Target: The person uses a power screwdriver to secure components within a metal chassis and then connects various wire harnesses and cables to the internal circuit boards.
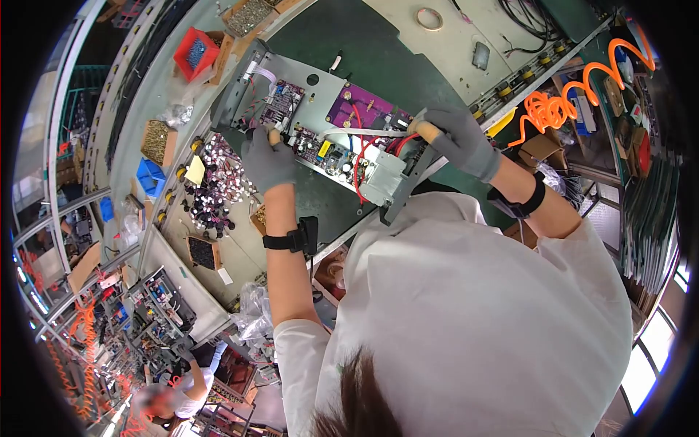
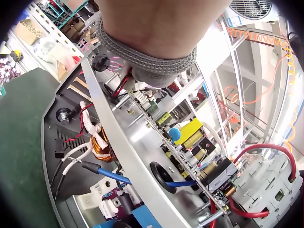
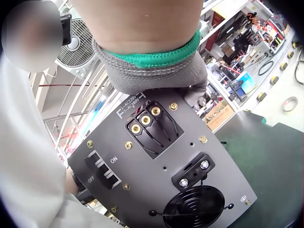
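An open metal chassis (image 1: 320,91) with purple circuit boards (image 1: 357,109) and red wires (image 1: 358,164) lies on a green mat. My gloved left hand (image 1: 266,156) curls over its left side wall beside a board. My gloved right hand (image 1: 459,138) grips the top of the near end panel, one finger by a white strip (image 1: 364,132). In the left wrist view the left hand (image 2: 152,66) sits over the wall plate (image 2: 128,156), near a copper coil (image 2: 100,147). The right wrist view has the right hand (image 3: 152,71) on the end panel (image 3: 156,161), with its switch (image 3: 102,168) and fan grille (image 3: 194,206).
The green mat (image 1: 349,44) extends beyond the chassis. A red bin (image 1: 195,52), a blue bin (image 1: 151,177) and a pile of small caps (image 1: 211,189) lie to the left. A tape roll (image 1: 429,18) is at the back, an orange coiled hose (image 1: 561,102) to the right.
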The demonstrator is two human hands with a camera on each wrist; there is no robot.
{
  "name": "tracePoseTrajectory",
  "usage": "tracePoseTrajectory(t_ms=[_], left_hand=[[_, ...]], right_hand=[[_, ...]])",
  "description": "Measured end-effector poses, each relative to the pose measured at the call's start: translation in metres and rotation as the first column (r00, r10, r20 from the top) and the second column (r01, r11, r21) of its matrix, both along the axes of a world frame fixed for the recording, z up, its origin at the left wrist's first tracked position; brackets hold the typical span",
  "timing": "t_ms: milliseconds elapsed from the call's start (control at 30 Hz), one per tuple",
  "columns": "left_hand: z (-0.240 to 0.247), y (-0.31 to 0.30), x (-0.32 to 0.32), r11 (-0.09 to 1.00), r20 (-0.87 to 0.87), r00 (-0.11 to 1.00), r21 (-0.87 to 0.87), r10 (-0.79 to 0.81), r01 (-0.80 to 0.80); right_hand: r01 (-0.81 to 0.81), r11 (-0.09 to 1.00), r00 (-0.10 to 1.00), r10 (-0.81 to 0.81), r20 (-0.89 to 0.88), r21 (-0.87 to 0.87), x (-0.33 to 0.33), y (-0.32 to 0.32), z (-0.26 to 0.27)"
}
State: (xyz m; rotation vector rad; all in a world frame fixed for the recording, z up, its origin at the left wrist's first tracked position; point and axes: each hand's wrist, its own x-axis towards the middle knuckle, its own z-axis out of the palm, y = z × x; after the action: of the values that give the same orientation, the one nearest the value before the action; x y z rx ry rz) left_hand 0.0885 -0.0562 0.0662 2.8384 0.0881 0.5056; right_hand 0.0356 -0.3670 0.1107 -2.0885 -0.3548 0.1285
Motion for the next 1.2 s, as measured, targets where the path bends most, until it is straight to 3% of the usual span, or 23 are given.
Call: tracePoseTrajectory(t_ms=[167,400,500,567,667,900,1067,1200], left_hand=[[0.006,0.005,0.004,0.982,0.052,0.983,0.078,-0.175,0.171],[0.02,0.004,0.015,0.969,-0.103,0.977,0.143,-0.187,0.201],[0.014,0.015,0.022,0.994,-0.213,0.971,0.001,-0.106,0.108],[0.002,0.023,0.024,0.924,-0.236,0.961,-0.379,-0.145,0.046],[-0.002,0.027,0.02,0.847,-0.219,0.973,-0.529,-0.075,-0.054],[-0.003,0.033,0.019,0.912,-0.134,0.978,-0.4,-0.158,0.092],[0.009,0.021,0.02,0.962,-0.062,0.966,-0.13,-0.252,0.242],[0.011,0.02,0.021,0.963,-0.085,0.962,-0.1,-0.259,0.25]], right_hand=[[0.022,0.998,0.999,-0.024,0.031,0.063,0.001,0.005,-0.004],[0.044,0.991,0.999,-0.041,-0.028,0.125,0.005,0.013,-0.005],[0.052,0.994,0.998,-0.049,-0.03,0.101,0.005,0.016,-0.003],[0.096,0.992,0.995,-0.094,-0.029,0.084,0.004,0.016,-0.002],[0.11,0.993,0.994,-0.109,-0.024,0.042,0.003,0.016,-0.001],[0.152,0.988,0.988,-0.152,-0.008,0.013,0.001,0.018,-0.003],[0.189,0.982,0.982,-0.189,-0.004,-0.002,0.0,0.019,-0.002],[0.186,0.983,0.982,-0.186,0.017,0.004,0.0,0.02,-0.005]])
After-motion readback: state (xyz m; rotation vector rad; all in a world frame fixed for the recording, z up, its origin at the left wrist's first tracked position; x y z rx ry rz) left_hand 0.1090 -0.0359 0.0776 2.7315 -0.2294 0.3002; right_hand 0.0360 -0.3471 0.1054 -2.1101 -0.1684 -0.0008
